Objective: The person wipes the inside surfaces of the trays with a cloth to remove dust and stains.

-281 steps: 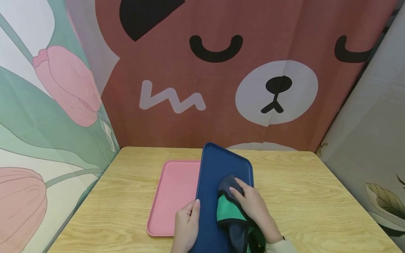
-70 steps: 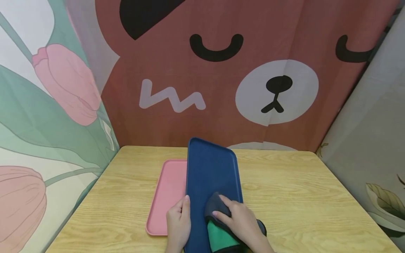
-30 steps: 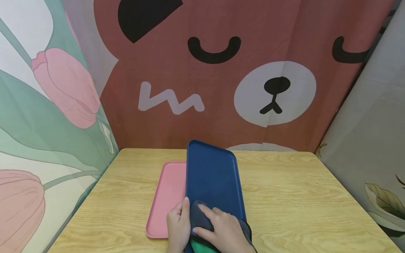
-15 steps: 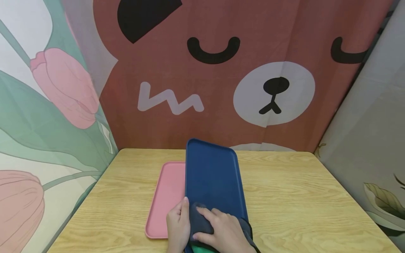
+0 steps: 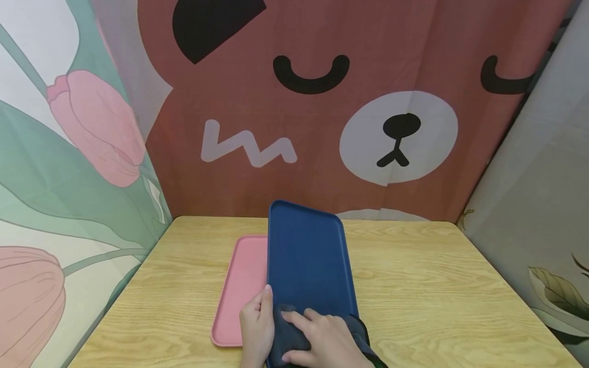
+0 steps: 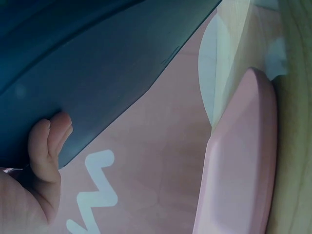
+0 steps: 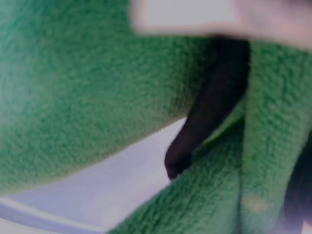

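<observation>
A blue rectangular tray (image 5: 308,255) is held up at a slant above the table. My left hand (image 5: 257,324) grips its left edge, the thumb lying along the rim; in the left wrist view its fingertips (image 6: 61,126) press the tray's underside. Low on the tray's face, my right hand (image 5: 326,340) holds a bunched cleaning cloth (image 5: 289,335) against the surface. The cloth is dark grey on one side with black edging; its fluffy green side (image 7: 87,87) fills most of the right wrist view. The tray's lower end is out of the head view.
A pink tray (image 5: 239,296) lies flat on the wooden table (image 5: 437,296), partly covered by the blue one in the head view. Behind the table hangs a brown curtain (image 5: 248,189) with a bear face. Patterned curtains stand at both sides.
From higher on the tray, my right hand has moved the cloth down and leftward, and slightly lower in the last half second. The blue tray has shifted left since the oldest frame, my left hand keeping its grip.
</observation>
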Action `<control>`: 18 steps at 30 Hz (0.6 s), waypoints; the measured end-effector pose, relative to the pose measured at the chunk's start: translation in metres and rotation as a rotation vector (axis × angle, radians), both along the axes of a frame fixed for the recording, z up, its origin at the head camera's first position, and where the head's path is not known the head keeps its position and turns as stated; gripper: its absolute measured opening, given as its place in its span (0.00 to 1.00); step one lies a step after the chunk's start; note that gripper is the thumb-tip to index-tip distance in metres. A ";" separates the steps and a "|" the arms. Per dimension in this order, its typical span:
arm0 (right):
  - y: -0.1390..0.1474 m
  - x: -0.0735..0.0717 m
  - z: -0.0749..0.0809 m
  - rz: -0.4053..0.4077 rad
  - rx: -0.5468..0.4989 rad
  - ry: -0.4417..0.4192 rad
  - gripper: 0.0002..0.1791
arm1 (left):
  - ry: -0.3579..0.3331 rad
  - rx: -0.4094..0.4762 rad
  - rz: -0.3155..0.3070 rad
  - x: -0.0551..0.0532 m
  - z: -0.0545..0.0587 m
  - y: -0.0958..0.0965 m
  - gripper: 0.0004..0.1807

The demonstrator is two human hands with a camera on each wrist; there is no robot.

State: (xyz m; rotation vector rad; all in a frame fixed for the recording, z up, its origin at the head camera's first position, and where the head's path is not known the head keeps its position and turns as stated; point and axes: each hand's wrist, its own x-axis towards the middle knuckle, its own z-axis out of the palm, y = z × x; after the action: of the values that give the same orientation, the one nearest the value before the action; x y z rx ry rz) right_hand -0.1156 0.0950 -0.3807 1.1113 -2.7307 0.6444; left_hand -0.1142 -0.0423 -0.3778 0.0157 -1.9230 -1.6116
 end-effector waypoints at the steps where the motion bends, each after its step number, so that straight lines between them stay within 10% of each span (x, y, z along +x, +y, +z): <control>1: 0.000 0.000 0.000 0.002 0.001 -0.003 0.30 | 0.002 0.001 -0.002 0.000 0.000 0.000 0.26; 18: 0.019 -0.007 -0.007 -0.040 0.021 -0.087 0.31 | -0.018 0.016 -0.003 -0.001 -0.001 -0.003 0.26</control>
State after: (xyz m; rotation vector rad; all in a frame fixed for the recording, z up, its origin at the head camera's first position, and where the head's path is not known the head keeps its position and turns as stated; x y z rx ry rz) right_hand -0.1224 0.1141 -0.3879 1.0546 -2.8312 0.6746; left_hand -0.1156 -0.0457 -0.3788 0.0340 -1.9245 -1.6340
